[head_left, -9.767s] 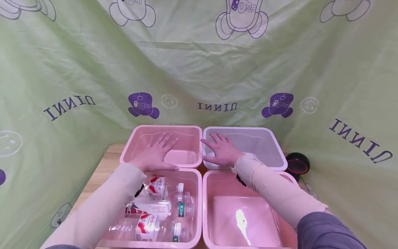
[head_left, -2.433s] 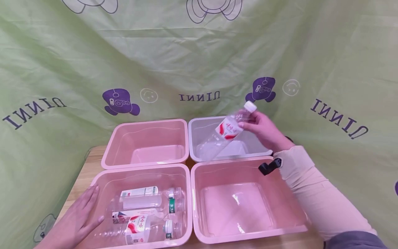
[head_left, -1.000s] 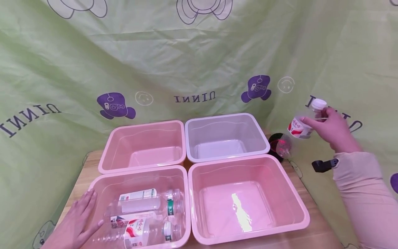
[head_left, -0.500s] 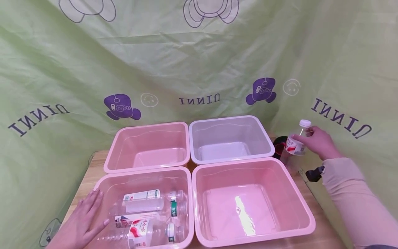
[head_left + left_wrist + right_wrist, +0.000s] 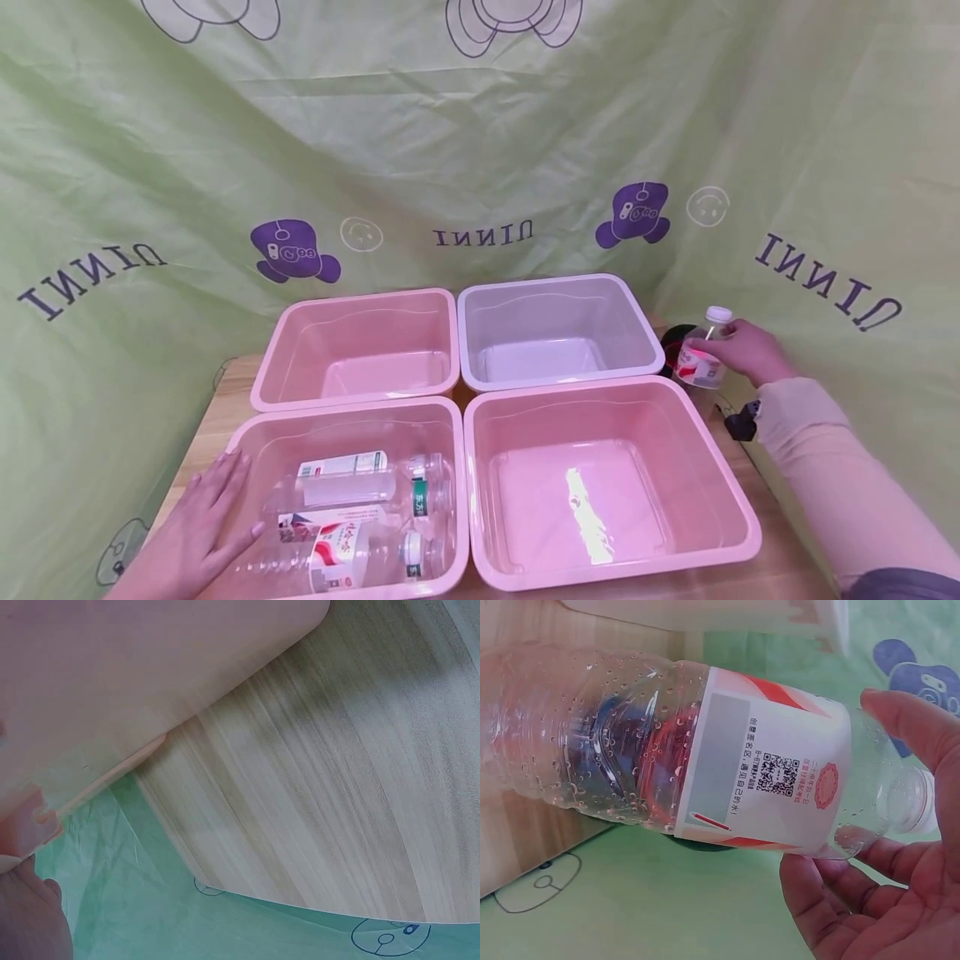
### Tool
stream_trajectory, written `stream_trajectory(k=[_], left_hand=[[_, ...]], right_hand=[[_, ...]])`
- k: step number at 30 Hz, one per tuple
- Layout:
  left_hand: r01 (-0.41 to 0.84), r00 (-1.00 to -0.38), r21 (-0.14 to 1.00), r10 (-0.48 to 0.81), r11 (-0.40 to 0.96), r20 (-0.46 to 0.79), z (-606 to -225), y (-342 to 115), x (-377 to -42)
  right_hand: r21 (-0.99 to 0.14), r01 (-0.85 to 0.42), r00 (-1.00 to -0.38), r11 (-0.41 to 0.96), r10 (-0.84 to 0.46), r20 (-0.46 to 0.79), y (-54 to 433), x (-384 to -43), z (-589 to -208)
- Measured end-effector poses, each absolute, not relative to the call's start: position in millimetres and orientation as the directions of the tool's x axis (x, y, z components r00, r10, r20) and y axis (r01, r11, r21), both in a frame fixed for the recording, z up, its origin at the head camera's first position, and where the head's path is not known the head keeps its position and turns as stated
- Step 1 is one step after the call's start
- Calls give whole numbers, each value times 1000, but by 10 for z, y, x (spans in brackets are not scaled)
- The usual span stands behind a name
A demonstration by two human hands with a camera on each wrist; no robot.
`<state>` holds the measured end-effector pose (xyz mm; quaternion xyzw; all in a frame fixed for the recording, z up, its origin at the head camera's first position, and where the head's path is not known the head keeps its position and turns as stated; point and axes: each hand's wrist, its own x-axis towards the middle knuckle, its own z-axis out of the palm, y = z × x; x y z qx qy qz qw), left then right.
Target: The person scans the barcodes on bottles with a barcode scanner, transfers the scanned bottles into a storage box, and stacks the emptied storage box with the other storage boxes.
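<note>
At the right side of the table, my right hand point(image 5: 756, 350) grips a clear plastic water bottle point(image 5: 699, 367) by its upper part. The bottle stands nearly upright, with a white cap and a red-and-white label. In the right wrist view, thumb and fingers close around the bottle's point(image 5: 769, 769) shoulder; droplets cling to its wall. My left hand point(image 5: 187, 525) rests with straight fingers on the left rim of the front left pink bin point(image 5: 459, 508). Several clear bottles point(image 5: 341, 554) lie on their sides in that bin, some with red-and-white labels, one with green.
Behind stand a pink bin point(image 5: 452, 342) and a pale lilac bin point(image 5: 463, 342); a larger pink bin point(image 5: 570, 492) stands front right. A black round object point(image 5: 667, 342) sits behind the held bottle. Wooden tabletop point(image 5: 202, 442) shows at the left; green printed cloth point(image 5: 465, 150) hangs around.
My right hand has carried the bottle from over the lilac bin out to the right, then lowered it upright beside the bins. My left hand has stayed on the front left bin's rim.
</note>
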<state>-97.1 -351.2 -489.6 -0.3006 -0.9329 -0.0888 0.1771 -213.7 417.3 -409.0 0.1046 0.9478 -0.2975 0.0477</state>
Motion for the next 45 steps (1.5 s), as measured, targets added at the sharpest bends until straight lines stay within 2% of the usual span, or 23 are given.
stream_trajectory(k=[6,10,17,24,28,30,34,37,45], left_hand=[[599,-751,82,523,797,403,-4879,-3523,-985],[599,-750,90,518,796,411,-4880,-3519,-974],[590,-760,80,519,803,392,-4880,-3530,-938],[590,-762,72,525,804,380,-4877,-3559,-927],[592,-758,66,527,803,384,-4899,-3562,-928],[585,-763,67,521,808,382,-4909,-3556,-929],[576,-770,74,509,814,384,-4922,-3541,-935],[574,-770,82,503,815,393,-4927,-3531,-945],[582,-762,90,503,808,407,-4917,-3512,-966]], right_hand=[[-562,247,-969,790,183,-168,4169,-2184,-4111],[-563,212,-977,799,171,-125,4181,-2182,-4034],[-554,156,-988,818,140,-72,4139,-2081,-3491],[-580,176,-958,795,273,83,4084,-2003,-3073],[-691,188,-915,697,380,134,4039,-2014,-3045],[-768,155,-909,621,395,136,4017,-2042,-3110],[-953,49,-947,299,318,51,3917,-2141,-3368],[-992,46,-966,118,257,-14,3802,-2224,-3590],[-993,86,-971,80,229,-66,3629,-2370,-3938]])
